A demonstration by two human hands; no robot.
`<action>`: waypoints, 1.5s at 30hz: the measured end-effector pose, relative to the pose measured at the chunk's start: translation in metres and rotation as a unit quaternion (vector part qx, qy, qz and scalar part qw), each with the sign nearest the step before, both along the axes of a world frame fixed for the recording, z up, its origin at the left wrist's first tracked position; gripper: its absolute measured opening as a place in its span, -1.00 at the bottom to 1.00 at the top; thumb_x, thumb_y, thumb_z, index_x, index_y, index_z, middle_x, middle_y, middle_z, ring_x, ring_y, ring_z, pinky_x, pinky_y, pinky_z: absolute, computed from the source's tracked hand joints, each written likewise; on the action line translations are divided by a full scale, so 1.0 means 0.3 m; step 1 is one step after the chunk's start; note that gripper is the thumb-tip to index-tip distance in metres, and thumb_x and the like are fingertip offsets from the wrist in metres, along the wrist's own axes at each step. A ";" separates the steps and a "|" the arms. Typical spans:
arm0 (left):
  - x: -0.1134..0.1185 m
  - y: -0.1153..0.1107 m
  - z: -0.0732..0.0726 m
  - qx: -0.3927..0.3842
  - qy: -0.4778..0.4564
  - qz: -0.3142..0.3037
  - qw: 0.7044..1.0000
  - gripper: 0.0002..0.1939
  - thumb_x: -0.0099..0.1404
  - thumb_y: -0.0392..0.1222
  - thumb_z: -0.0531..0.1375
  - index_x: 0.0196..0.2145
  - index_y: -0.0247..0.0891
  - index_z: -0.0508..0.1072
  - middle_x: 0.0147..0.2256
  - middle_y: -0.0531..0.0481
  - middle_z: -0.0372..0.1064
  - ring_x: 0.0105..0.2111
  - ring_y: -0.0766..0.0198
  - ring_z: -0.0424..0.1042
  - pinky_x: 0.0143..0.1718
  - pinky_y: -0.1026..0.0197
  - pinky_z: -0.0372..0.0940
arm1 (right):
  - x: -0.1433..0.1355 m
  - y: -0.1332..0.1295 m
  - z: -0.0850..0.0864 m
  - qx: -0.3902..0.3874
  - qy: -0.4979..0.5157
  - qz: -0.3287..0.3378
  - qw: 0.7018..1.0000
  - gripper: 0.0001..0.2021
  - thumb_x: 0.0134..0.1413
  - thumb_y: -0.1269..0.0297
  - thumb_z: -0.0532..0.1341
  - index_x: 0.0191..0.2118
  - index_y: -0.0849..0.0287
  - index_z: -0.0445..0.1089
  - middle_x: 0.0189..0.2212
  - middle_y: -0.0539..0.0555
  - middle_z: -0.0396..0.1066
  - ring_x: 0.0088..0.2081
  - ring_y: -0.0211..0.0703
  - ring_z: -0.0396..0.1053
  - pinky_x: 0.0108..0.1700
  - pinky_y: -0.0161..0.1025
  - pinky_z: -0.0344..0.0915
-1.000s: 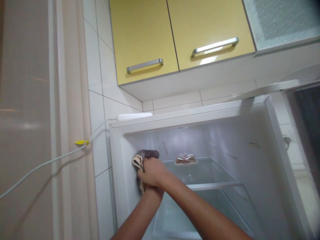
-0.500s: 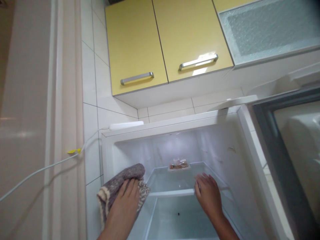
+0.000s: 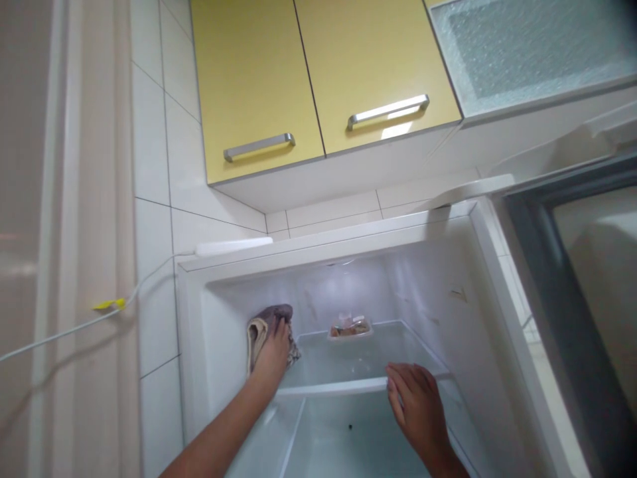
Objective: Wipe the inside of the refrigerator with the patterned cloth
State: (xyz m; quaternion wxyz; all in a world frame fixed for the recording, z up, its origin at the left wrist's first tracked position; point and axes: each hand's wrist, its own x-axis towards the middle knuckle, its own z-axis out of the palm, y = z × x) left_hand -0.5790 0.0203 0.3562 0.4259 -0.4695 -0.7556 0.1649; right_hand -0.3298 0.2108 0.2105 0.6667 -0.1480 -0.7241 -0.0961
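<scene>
Inside the open fridge, my left hand (image 3: 273,352) grips a folded brown and cream patterned cloth (image 3: 257,335) against the left inner wall, above the upper glass shelf (image 3: 343,362). My right hand (image 3: 418,398) is at the right part of that shelf's white front edge, its fingers bent over it with nothing seen in them; the fingertips are partly hidden. At the back of the shelf sits a small clear tray (image 3: 351,327) with brownish contents.
A lower glass shelf (image 3: 363,441) bears a small dark spot. The fridge door (image 3: 562,299) stands open at the right. Yellow cabinets (image 3: 259,79) hang above. A white cable (image 3: 64,338) with a yellow tag runs at the left.
My left hand has moved deeper into the fridge with the cloth, up and to the right. My right hand has lowered slightly at the shelf edge. The view has shifted a little.
</scene>
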 end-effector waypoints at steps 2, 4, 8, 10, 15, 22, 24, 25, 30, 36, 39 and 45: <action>-0.046 0.070 0.004 0.002 -0.015 0.000 1.000 -0.46 0.27 -0.40 -0.03 0.16 -0.41 0.44 0.26 -0.36 0.28 0.36 -0.14 0.08 0.41 -0.29 -0.22 | -0.002 0.001 -0.002 0.005 0.005 -0.003 1.000 -0.77 0.25 0.46 0.11 -0.10 0.11 0.46 -0.19 0.06 0.56 -0.11 -0.09 0.44 0.06 -0.07 0.25; -0.092 0.128 0.006 0.001 -0.028 0.000 1.000 -0.46 0.27 -0.39 -0.02 0.16 -0.43 0.44 0.27 -0.36 0.25 0.36 -0.16 0.07 0.39 -0.28 -0.18 | -0.004 0.004 -0.006 0.008 0.011 -0.004 1.000 -0.78 0.25 0.46 0.11 -0.10 0.12 0.45 -0.19 0.06 0.56 -0.12 -0.08 0.43 0.04 -0.07 0.24; -0.181 0.222 0.009 -0.025 -0.048 -0.007 0.999 -0.48 0.23 -0.36 0.05 0.12 -0.34 0.49 0.28 -0.27 0.27 0.38 -0.12 0.02 0.38 -0.24 -0.15 | -0.009 0.017 -0.014 0.014 0.009 -0.003 1.000 -0.78 0.27 0.44 0.10 -0.09 0.10 0.44 -0.19 0.06 0.56 -0.12 -0.07 0.43 0.03 -0.07 0.22; -0.218 0.267 0.009 -0.033 -0.050 -0.009 0.998 -0.47 0.21 -0.36 0.06 0.12 -0.30 0.49 0.27 -0.25 0.28 0.38 -0.11 0.03 0.37 -0.26 -0.15 | -0.012 0.026 -0.017 0.021 0.010 -0.005 1.000 -0.78 0.27 0.44 0.10 -0.08 0.10 0.43 -0.19 0.06 0.56 -0.13 -0.07 0.43 0.02 -0.08 0.21; -0.276 0.358 0.002 -0.042 -0.041 0.009 0.998 -0.49 0.19 -0.35 0.10 0.09 -0.35 0.51 0.25 -0.28 0.32 0.36 -0.12 0.05 0.37 -0.23 -0.14 | -0.023 0.042 -0.023 0.038 0.029 0.003 0.999 -0.78 0.26 0.44 0.10 -0.08 0.11 0.43 -0.22 0.05 0.56 -0.16 -0.10 0.41 0.00 -0.09 0.19; -0.223 0.337 -0.002 -0.020 -0.035 0.020 0.999 -0.56 0.26 -0.38 0.09 0.04 -0.28 0.55 0.20 -0.28 0.38 0.31 -0.10 0.14 0.35 -0.21 -0.06 | -0.027 0.035 -0.023 0.019 0.042 0.021 0.999 -0.77 0.32 0.40 0.06 -0.08 0.11 0.45 -0.22 0.04 0.56 -0.16 -0.11 0.38 0.02 -0.08 0.16; -0.174 0.306 -0.001 -0.009 -0.030 0.026 0.999 -0.57 0.27 -0.42 0.07 0.02 -0.28 0.56 0.17 -0.28 0.40 0.28 -0.08 0.19 0.32 -0.18 0.03 | -0.024 0.033 -0.022 0.018 0.039 0.025 0.999 -0.78 0.32 0.40 0.07 -0.09 0.12 0.45 -0.22 0.05 0.55 -0.15 -0.10 0.37 0.02 -0.09 0.16; -0.145 0.287 0.000 -0.004 -0.027 0.030 0.999 -0.57 0.28 -0.43 0.05 0.01 -0.29 0.56 0.16 -0.29 0.41 0.27 -0.08 0.22 0.29 -0.17 0.08 | -0.021 0.032 -0.022 0.016 0.034 0.026 0.999 -0.79 0.32 0.40 0.07 -0.09 0.13 0.45 -0.22 0.05 0.55 -0.15 -0.09 0.36 0.02 -0.09 0.16; 0.008 0.156 0.014 0.010 -0.016 0.041 0.999 -0.62 0.32 -0.40 0.03 -0.04 -0.43 0.57 0.09 -0.36 0.47 0.22 -0.11 0.30 0.27 -0.17 0.12 | -0.009 0.028 -0.021 0.011 0.013 0.023 1.000 -0.78 0.31 0.40 0.08 -0.07 0.14 0.45 -0.20 0.07 0.54 -0.13 -0.07 0.36 0.04 -0.07 0.16; 0.181 -0.121 0.038 0.017 -0.025 0.019 0.999 -0.59 0.26 -0.37 0.09 0.02 -0.39 0.54 0.18 -0.27 0.40 0.27 -0.06 0.25 0.39 -0.10 -0.01 | 0.003 0.019 -0.017 0.004 0.001 0.021 1.000 -0.79 0.30 0.41 0.09 -0.08 0.15 0.45 -0.18 0.07 0.55 -0.13 -0.06 0.37 0.04 -0.06 0.17; 0.256 -0.258 0.028 0.031 -0.033 -0.005 0.999 -0.56 0.20 -0.29 0.16 0.04 -0.34 0.52 0.23 -0.21 0.35 0.32 -0.05 0.18 0.43 -0.07 -0.09 | 0.008 0.014 -0.017 -0.004 -0.005 0.014 1.000 -0.79 0.29 0.41 0.11 -0.06 0.15 0.45 -0.17 0.07 0.55 -0.12 -0.05 0.37 0.04 -0.05 0.17; 0.296 -0.327 -0.001 0.008 -0.040 0.015 0.999 -0.40 0.18 -0.21 0.17 0.18 -0.38 0.41 0.34 -0.29 0.17 0.38 -0.14 0.04 0.46 -0.14 -0.21 | 0.016 0.013 -0.021 -0.003 -0.020 0.010 1.000 -0.78 0.28 0.41 0.12 -0.04 0.16 0.44 -0.15 0.09 0.55 -0.11 -0.03 0.39 0.06 -0.03 0.18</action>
